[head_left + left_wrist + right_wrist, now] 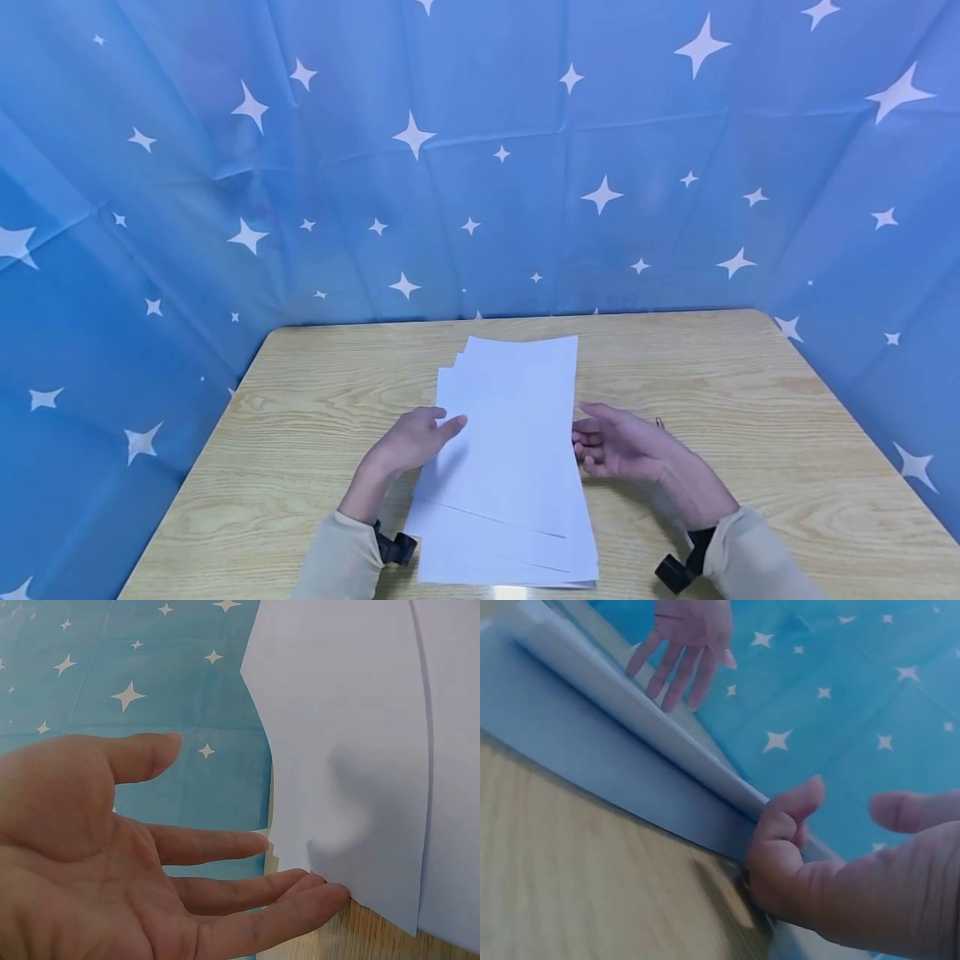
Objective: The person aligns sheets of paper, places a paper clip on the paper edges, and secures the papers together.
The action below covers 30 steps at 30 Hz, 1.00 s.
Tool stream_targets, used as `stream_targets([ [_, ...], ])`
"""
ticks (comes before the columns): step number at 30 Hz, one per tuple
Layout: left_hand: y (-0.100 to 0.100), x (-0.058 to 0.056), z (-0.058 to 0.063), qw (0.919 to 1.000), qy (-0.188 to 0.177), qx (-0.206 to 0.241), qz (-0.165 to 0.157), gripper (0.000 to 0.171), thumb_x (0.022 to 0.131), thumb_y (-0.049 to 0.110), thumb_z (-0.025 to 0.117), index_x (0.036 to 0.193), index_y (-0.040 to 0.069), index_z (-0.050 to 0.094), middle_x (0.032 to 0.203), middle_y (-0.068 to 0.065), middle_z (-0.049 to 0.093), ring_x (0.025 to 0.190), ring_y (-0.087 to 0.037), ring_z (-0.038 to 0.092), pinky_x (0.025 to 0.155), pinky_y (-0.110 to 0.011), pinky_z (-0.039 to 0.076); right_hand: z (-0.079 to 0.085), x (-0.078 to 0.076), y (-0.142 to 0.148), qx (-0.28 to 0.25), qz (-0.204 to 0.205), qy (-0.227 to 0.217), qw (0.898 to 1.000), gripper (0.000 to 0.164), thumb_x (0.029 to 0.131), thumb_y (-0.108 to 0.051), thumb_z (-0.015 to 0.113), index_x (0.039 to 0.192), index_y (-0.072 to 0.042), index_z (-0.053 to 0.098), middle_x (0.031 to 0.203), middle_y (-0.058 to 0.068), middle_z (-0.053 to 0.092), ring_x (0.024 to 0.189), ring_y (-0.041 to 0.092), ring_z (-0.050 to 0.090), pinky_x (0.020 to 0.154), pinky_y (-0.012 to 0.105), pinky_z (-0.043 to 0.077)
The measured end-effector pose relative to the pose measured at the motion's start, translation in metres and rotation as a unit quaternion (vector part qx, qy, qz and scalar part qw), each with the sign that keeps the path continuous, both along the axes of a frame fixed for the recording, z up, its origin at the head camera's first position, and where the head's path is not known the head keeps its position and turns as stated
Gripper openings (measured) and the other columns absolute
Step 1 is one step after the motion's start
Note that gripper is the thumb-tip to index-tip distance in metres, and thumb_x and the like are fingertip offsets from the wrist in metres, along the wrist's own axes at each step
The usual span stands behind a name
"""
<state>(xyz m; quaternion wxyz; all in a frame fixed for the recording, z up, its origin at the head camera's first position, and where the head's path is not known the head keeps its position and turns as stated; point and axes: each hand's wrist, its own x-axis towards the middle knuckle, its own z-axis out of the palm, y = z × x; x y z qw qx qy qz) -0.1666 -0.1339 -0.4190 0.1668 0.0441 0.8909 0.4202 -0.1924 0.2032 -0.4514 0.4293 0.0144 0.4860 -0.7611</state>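
A loose stack of white paper sheets (517, 417) lies on the table, its edges uneven at the top left and along the bottom. My left hand (411, 439) is at the stack's left side. In the left wrist view its fingers are extended, the lower fingertips (330, 900) at the paper edge and the thumb apart. At the right side is my right hand (626, 444), its fingers loosely bent against the sheets' edge. The right wrist view shows those bent fingers (776, 855) by the paper (630, 712), which bows up off the table, with the thumb held away.
A small clip-like metal object (660, 422) shows just behind the right hand, partly hidden. The wood-grain table (322, 375) ends at a blue star-patterned curtain (480, 192) behind and beside it. Dark straps with small devices (395, 546) sit on both wrists.
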Motion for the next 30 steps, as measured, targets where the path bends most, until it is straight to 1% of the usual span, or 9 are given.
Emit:
stream_targets([
  [3,0.0,-0.001,0.0,1.0,0.003,-0.001,-0.003,0.068,0.099,0.047,0.051,0.137,-0.009,0.046,0.129,-0.027,0.053,0.118,-0.039,0.053,0.091,-0.051,0.046,0.002,0.001,-0.002,-0.001,0.004,0.003,1.0,0.041,0.106,-0.038,0.035,0.114,0.001,0.045,0.097,0.006,0.051,0.085,0.013,0.049,0.075,0.025,0.046],
  [7,0.0,-0.002,0.0,0.9999,0.008,-0.001,-0.008,0.068,0.099,0.048,0.051,0.137,-0.009,0.046,0.129,-0.026,0.054,0.118,-0.038,0.053,0.091,-0.05,0.046,0.006,0.003,-0.004,0.007,-0.004,0.012,1.0,0.038,0.106,-0.038,0.035,0.111,-0.002,0.047,0.096,0.004,0.05,0.084,0.012,0.048,0.073,0.024,0.045],
  [11,0.0,-0.003,0.001,0.9999,0.009,-0.001,-0.008,0.068,0.099,0.047,0.051,0.137,-0.008,0.046,0.129,-0.026,0.054,0.118,-0.038,0.053,0.091,-0.05,0.046,0.012,0.006,-0.008,0.024,-0.024,0.032,0.999,0.041,0.105,-0.036,0.039,0.122,0.001,0.05,0.113,0.009,0.055,0.099,0.019,0.052,0.083,0.03,0.046],
  [14,0.002,-0.003,0.003,0.9999,0.009,-0.003,-0.007,0.068,0.099,0.047,0.051,0.137,-0.008,0.046,0.13,-0.026,0.053,0.118,-0.038,0.053,0.091,-0.05,0.046,0.018,0.009,-0.01,0.032,-0.03,0.049,0.998,0.04,0.105,-0.033,0.042,0.13,-0.003,0.051,0.129,0.012,0.052,0.116,0.026,0.049,0.093,0.039,0.043],
  [17,0.002,-0.003,0.004,0.9999,0.011,-0.005,-0.008,0.068,0.099,0.048,0.051,0.137,-0.008,0.046,0.13,-0.027,0.053,0.117,-0.038,0.053,0.091,-0.05,0.047,0.023,0.011,-0.011,0.028,-0.026,0.056,0.998,0.037,0.105,-0.032,0.043,0.131,-0.007,0.049,0.135,0.015,0.048,0.122,0.028,0.045,0.096,0.046,0.04],
  [19,0.003,-0.003,0.004,0.9998,0.014,-0.005,-0.011,0.068,0.099,0.047,0.051,0.137,-0.009,0.046,0.13,-0.027,0.053,0.117,-0.038,0.053,0.091,-0.051,0.046,0.024,0.012,-0.011,0.023,-0.02,0.059,0.998,0.038,0.105,-0.031,0.042,0.134,-0.007,0.044,0.137,0.019,0.045,0.124,0.031,0.043,0.097,0.05,0.039],
  [24,0.001,-0.003,0.002,0.9998,0.014,-0.005,-0.013,0.068,0.099,0.047,0.051,0.136,-0.01,0.047,0.133,-0.027,0.052,0.121,-0.039,0.05,0.095,-0.052,0.044,0.015,0.009,-0.011,0.032,-0.024,0.082,0.996,0.05,0.106,-0.029,0.039,0.142,0.003,0.026,0.141,0.028,0.041,0.124,0.037,0.047,0.101,0.051,0.039],
  [27,-0.001,-0.002,-0.001,0.9997,0.016,-0.009,-0.016,0.067,0.099,0.047,0.051,0.135,-0.009,0.048,0.133,-0.027,0.052,0.122,-0.039,0.05,0.095,-0.053,0.044,0.002,0.006,-0.011,0.05,-0.026,0.106,0.993,0.049,0.106,-0.025,0.039,0.138,0.011,0.03,0.135,0.029,0.048,0.12,0.037,0.053,0.099,0.048,0.043],
  [30,-0.002,0.0,-0.004,0.9995,0.021,-0.01,-0.022,0.066,0.099,0.046,0.051,0.134,-0.009,0.05,0.13,-0.026,0.054,0.12,-0.039,0.051,0.094,-0.052,0.044,-0.009,0.006,-0.01,0.061,-0.023,0.116,0.991,0.038,0.106,-0.019,0.041,0.127,0.012,0.04,0.123,0.025,0.058,0.113,0.036,0.059,0.095,0.047,0.046],
])
